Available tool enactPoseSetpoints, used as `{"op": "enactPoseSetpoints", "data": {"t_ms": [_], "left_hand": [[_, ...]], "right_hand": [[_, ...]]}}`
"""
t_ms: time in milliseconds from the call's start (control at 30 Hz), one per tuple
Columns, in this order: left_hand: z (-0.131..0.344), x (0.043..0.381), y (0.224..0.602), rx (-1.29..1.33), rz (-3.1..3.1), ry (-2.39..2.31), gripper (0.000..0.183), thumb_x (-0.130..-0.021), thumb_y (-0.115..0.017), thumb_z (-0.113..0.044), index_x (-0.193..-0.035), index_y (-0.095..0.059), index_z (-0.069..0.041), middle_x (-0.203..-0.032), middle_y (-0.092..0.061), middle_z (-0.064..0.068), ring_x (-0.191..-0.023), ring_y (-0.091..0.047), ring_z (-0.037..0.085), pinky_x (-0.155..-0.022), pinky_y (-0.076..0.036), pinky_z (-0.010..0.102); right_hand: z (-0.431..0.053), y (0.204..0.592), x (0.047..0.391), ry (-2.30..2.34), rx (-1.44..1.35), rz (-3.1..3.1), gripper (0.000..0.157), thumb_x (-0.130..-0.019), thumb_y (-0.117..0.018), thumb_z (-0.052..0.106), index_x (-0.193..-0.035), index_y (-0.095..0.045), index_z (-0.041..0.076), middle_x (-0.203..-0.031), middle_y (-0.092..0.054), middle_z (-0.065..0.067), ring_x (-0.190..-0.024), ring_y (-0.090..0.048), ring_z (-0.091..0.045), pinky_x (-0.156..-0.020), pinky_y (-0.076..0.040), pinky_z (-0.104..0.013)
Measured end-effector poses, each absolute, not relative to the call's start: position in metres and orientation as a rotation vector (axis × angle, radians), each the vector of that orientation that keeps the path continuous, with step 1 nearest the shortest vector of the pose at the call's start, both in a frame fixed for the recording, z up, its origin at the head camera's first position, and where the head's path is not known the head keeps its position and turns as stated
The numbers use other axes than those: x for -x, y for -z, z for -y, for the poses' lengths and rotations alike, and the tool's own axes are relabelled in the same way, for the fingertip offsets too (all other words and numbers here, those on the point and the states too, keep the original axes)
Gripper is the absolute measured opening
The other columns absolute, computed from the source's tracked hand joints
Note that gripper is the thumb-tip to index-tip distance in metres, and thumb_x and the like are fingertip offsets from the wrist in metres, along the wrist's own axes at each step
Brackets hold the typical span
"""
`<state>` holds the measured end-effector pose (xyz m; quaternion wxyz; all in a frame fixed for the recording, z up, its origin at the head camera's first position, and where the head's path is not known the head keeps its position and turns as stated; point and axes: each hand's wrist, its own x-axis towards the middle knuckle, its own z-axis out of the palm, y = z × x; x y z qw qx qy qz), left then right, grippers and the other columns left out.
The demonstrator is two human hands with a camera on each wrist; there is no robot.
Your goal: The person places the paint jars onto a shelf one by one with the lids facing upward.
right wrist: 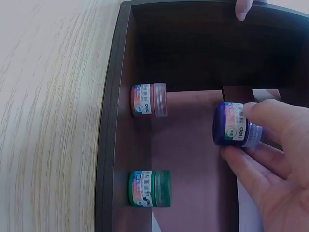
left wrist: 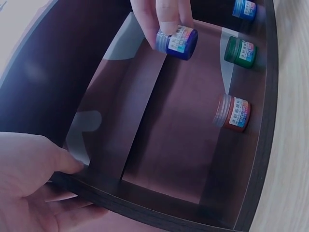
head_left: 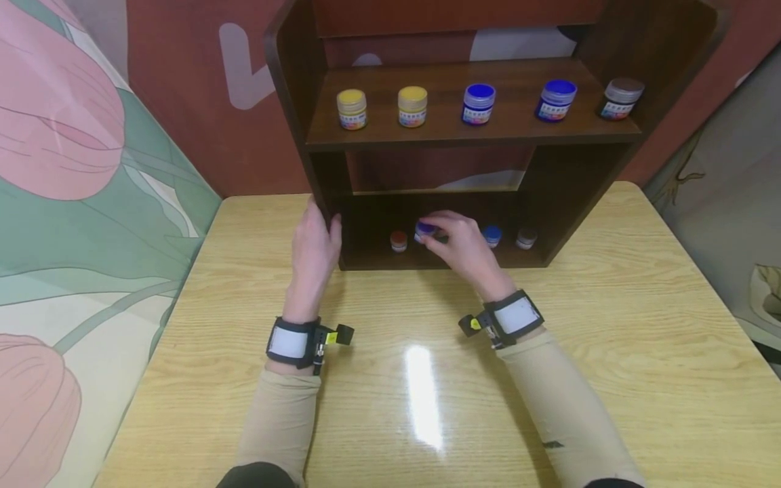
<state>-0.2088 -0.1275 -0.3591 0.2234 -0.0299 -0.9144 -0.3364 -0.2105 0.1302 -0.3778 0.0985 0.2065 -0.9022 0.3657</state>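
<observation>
My right hand (head_left: 462, 247) pinches a dark blue paint jar (right wrist: 229, 123) between thumb and fingers, inside the lower compartment of a dark brown wooden shelf (head_left: 476, 141). In the left wrist view the jar (left wrist: 183, 42) hangs above the bottom board. My left hand (head_left: 314, 240) grips the shelf's left side panel, thumb on the inner face, fingers outside. On the bottom board stand a red jar (head_left: 398, 241), a green jar (left wrist: 244, 52), a blue jar (head_left: 491, 235) and a dark-coloured jar (head_left: 525, 238). The right hand hides the green one in the head view.
Along the upper board stand two yellow jars (head_left: 412, 107), two blue jars (head_left: 478, 105) and a black jar (head_left: 621, 99). The shelf rests on a light wooden table (head_left: 390, 407) against a patterned wall (head_left: 177, 122).
</observation>
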Motion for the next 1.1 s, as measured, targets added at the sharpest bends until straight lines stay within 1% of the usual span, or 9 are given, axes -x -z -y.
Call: {"op": "enactPoseSetpoints", "data": {"t_ms": [333,533,933,1100], "left_hand": [[0.128,0.209,0.358,0.094,2.543,0.923,0.043,-0.100,-0.056,-0.016,-0.136,-0.046,0.006,-0.121,-0.064,0.029,-0.111,-0.064,0.044,-0.090,-0.053,0.057],[0.129,0.209,0.359,0.096,2.544,0.922,0.044,-0.101,-0.056,-0.016,-0.137,-0.045,0.006,-0.122,-0.064,0.029,-0.112,-0.064,0.044,-0.091,-0.054,0.056],[0.129,0.210,0.359,0.093,2.534,0.924,0.043,-0.100,-0.057,-0.015,-0.135,-0.047,0.007,-0.121,-0.064,0.029,-0.112,-0.064,0.044,-0.090,-0.053,0.056],[0.129,0.210,0.359,0.086,2.534,0.933,0.044,-0.099,-0.058,-0.015,-0.135,-0.047,0.007,-0.122,-0.064,0.029,-0.112,-0.064,0.045,-0.091,-0.053,0.057]], "right_hand": [[-0.119,0.378,0.212,-1.116,-0.641,2.664,0.033,-0.092,-0.070,0.015,-0.123,-0.068,0.003,-0.126,-0.066,-0.015,-0.101,-0.071,-0.025,-0.088,-0.060,-0.038],[-0.110,0.377,0.215,-1.109,-0.660,2.681,0.032,-0.093,-0.071,0.016,-0.122,-0.069,0.003,-0.127,-0.066,-0.014,-0.102,-0.071,-0.025,-0.090,-0.059,-0.037],[-0.090,0.377,0.220,-1.056,-0.712,2.731,0.032,-0.093,-0.071,0.015,-0.124,-0.069,0.005,-0.129,-0.066,-0.013,-0.106,-0.070,-0.024,-0.094,-0.058,-0.035],[-0.081,0.379,0.221,-1.038,-0.738,2.748,0.032,-0.093,-0.070,0.015,-0.123,-0.069,0.005,-0.128,-0.067,-0.013,-0.105,-0.070,-0.023,-0.090,-0.059,-0.032]]}}
